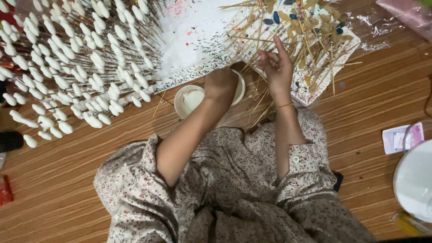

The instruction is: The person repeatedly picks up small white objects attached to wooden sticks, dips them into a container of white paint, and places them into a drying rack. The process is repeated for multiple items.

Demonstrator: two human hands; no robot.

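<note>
Left hand (220, 83) over bowl (189, 100) rim, perhaps touching.

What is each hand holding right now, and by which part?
The left hand is closed over the white bowl; its grip is hidden. The right hand touches thin wooden sticks; no clear hold.

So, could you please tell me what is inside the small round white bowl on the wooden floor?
The small round white bowl holds pale whitish liquid on its left side. The left hand covers its right part, so whatever lies there, or in the fist, cannot be seen.
</note>
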